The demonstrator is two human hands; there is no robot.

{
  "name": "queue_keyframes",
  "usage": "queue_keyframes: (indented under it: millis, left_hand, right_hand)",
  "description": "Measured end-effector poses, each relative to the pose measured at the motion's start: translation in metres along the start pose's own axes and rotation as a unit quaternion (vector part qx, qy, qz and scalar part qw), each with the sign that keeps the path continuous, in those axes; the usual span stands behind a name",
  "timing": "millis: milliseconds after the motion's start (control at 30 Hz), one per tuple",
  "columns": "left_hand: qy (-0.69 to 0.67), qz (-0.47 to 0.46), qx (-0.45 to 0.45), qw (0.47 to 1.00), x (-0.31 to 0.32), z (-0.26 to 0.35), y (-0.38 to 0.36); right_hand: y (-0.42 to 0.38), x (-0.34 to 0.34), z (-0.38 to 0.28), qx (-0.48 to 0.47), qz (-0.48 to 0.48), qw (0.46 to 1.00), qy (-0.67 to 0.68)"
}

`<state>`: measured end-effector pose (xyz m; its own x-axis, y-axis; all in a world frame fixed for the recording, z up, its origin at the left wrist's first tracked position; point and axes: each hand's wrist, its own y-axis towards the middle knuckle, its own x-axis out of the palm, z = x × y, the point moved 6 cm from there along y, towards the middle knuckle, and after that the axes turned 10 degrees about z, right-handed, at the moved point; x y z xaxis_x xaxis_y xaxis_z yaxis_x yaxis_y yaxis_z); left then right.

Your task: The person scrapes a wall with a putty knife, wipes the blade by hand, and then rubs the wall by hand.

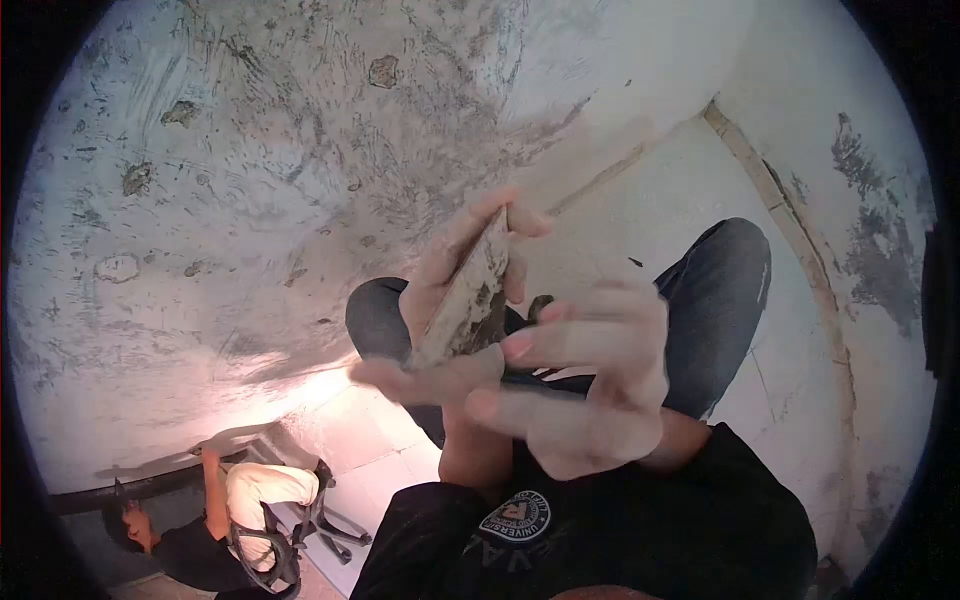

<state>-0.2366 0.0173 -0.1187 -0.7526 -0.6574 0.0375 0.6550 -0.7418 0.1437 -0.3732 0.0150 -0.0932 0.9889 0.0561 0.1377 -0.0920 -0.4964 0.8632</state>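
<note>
In the middle of the head view, my left hand [430,278] is closed round a flat, pointed plate [470,295]. The plate looks like a scraper blade, smeared with pale and dark grime, and it tilts with its tip upward. The left fingers bend over its upper edge. My right hand [600,370] is beside its lower end, blurred by motion, with finger and thumb pointing left at the left hand's base. Whether it grips anything does not show. A small dark rounded piece [540,306] shows just above the right fingers; I cannot make out what it belongs to.
A stained, pitted wall [250,180] rises close on the left, and another scuffed wall [880,230] stands at right. My bent knees [715,290] flank the hands. Lower left, another person [205,540] sits on a black chair [335,525] over pale tiles [375,470].
</note>
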Motion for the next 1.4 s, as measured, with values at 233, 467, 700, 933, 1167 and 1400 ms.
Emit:
queue_keyframes:
  millis: [233, 467, 700, 933, 1167, 1400]
  left_hand:
    - [-0.278, 0.025, -0.082, 0.957, 0.008, -0.025, 0.023]
    - [-0.222, 0.083, -0.005, 0.972, 0.037, 0.000, 0.063]
    - [0.037, -0.057, 0.310, 0.948, 0.079, 0.037, 0.119]
    - [0.552, 0.189, 0.696, 0.418, -0.037, 0.102, 0.164]
    - [0.589, 0.217, 0.686, 0.368, -0.024, 0.086, 0.173]
    - [0.526, 0.167, 0.628, 0.548, -0.037, 0.075, 0.187]
  right_hand:
    - [-0.018, 0.013, 0.058, 0.212, -0.119, 0.967, -0.078]
    - [-0.018, 0.049, 0.079, 0.352, 0.012, 0.930, 0.102]
    - [0.036, 0.035, 0.135, 0.241, 0.044, 0.969, 0.001]
    - [0.017, -0.013, 0.239, 0.382, 0.156, 0.909, -0.058]
    - [0.002, 0.003, 0.292, 0.383, 0.199, 0.897, -0.097]
    - [-0.003, 0.000, 0.311, 0.366, 0.221, 0.904, -0.015]
